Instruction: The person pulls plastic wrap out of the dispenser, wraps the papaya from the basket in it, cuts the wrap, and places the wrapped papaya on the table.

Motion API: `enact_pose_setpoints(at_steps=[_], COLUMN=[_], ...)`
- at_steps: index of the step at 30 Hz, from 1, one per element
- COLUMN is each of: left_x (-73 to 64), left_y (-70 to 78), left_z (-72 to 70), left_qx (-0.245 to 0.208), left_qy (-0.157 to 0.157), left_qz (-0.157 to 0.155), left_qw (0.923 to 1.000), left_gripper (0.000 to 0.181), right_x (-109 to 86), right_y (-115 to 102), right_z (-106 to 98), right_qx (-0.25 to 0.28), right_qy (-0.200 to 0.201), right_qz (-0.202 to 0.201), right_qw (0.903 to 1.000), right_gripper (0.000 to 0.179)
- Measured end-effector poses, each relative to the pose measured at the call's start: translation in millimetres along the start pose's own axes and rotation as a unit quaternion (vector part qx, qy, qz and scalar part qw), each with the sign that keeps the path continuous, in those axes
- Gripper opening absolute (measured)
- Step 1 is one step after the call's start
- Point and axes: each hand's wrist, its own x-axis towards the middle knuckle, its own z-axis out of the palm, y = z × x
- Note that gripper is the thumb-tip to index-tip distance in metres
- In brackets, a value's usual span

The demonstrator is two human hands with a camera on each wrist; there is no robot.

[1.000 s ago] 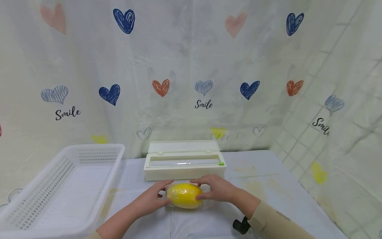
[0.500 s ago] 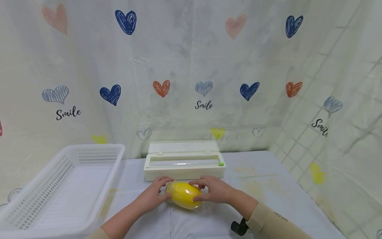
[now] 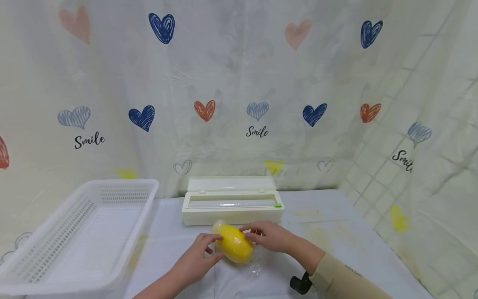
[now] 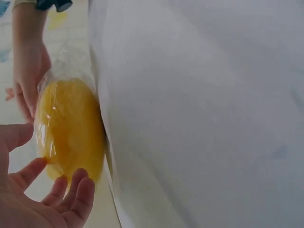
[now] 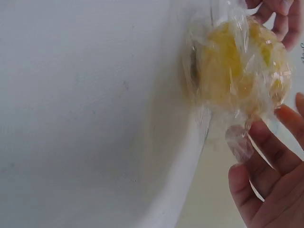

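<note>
A yellow oval melon-like fruit point(image 3: 236, 245), wrapped in clear cling film, lies tilted on the white-covered table in front of me. Its left end is held by the fingertips of my left hand point(image 3: 198, 257), index finger and thumb on either side. My right hand point(image 3: 272, 236) grips the right side with thumb and fingers. In the left wrist view the wrapped fruit point(image 4: 71, 123) shows glossy creases. Loose film point(image 5: 242, 142) drapes over a right fingertip in the right wrist view. The fruit's underside is hidden.
Just behind the fruit stands a white cling film dispenser point(image 3: 231, 216), lid raised, with a film roll and green slider point(image 3: 278, 205). A large white plastic basket point(image 3: 67, 287) fills the left side. A heart-printed curtain point(image 3: 224, 145) hangs at the back.
The fruit has turned from nearly level to slanting, its left end now farther away and its right end nearer. My left hand has shifted slightly right and lower along its end.
</note>
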Motion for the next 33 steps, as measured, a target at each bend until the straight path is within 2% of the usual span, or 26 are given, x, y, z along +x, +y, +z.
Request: enact_pose_setpoints(at_steps=[6,9,14,21,30,33], left_x=[5.2,7.1,12.5,20.6,24.2,24.6], left_y=[5.1,6.0,7.4,13.0,12.5,10.9], left_z=[13.9,17.2,19.0,16.7,13.7,13.7], left_qx=[-0.028,-0.033,-0.04,-0.066,-0.048,-0.025], left_qy=[-0.004,-0.001,0.006,-0.005,-0.023,-0.02], left_qz=[-0.02,-0.006,0.024,0.013,0.013,0.016], left_qw=[0.9994,0.9994,0.9989,0.9977,0.9985,0.9994], left_gripper=[0.058,0.059,0.057,0.056,0.058,0.061], right_x=[-2.3,-3.9,-8.4,-14.9,-22.9,-23.3], right_y=[5,9,10,7,-2,-2], right_z=[0,-1,0,7,15,18], right_qx=[0.023,0.038,0.107,0.167,0.167,0.154], right_qy=[0.011,0.0,-0.049,-0.048,-0.028,-0.019], right_qz=[-0.006,0.001,0.043,0.072,0.092,0.099], right_qw=[0.9997,0.9993,0.9921,0.9821,0.9813,0.9829], right_gripper=[0.03,0.039,0.054,0.059,0.063,0.065])
